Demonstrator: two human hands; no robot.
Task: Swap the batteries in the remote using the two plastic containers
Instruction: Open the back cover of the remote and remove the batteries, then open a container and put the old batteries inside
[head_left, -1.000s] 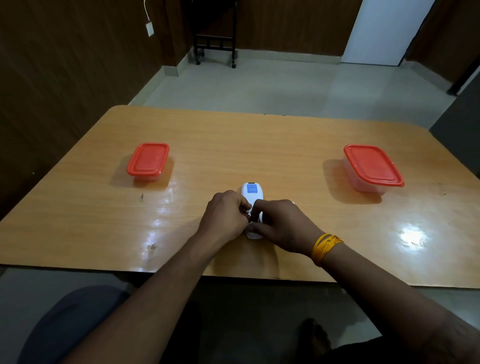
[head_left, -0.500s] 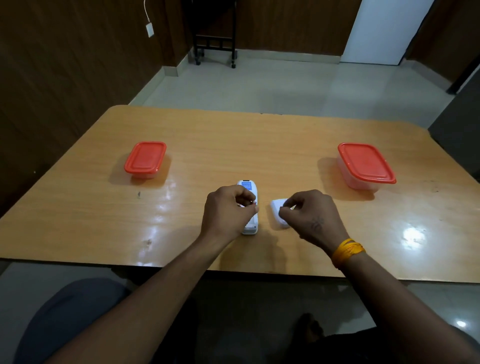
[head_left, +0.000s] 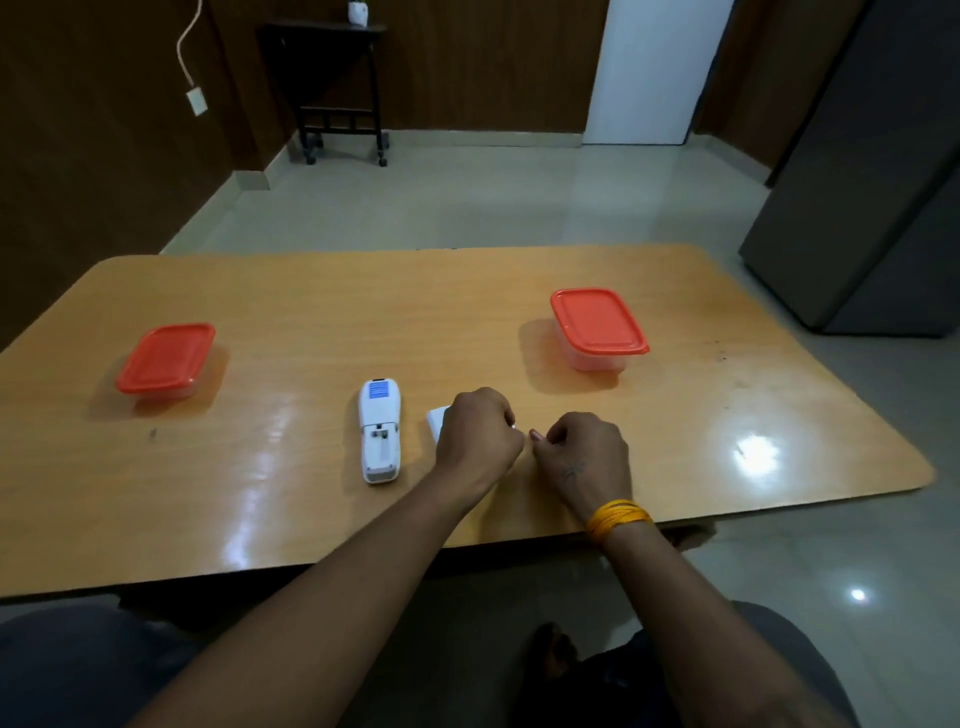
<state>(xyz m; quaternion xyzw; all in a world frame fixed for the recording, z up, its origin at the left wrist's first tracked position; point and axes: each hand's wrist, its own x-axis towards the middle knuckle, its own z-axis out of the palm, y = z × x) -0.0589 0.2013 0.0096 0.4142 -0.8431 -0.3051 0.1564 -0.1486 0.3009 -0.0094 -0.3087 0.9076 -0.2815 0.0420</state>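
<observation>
Head view: I log the white remote (head_left: 380, 431) lying face down on the bench (head_left: 291, 306), battery bay uncovered, blue label at its far end. Its white cover (head_left: 435, 418) lies just right of it, partly under the left hand (head_left: 480, 434). Left hand curled; contents, if any, hidden. Right hand (head_left: 584, 454) curled beside it, pinching something small that I cannot identify. Two clear containers with red lids sit closed: one far left (head_left: 165, 358), one right (head_left: 597, 326).

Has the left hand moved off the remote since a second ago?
Yes. The left hand has left the remote and now sits to its right, toward the right-hand container, near the right hand.
</observation>
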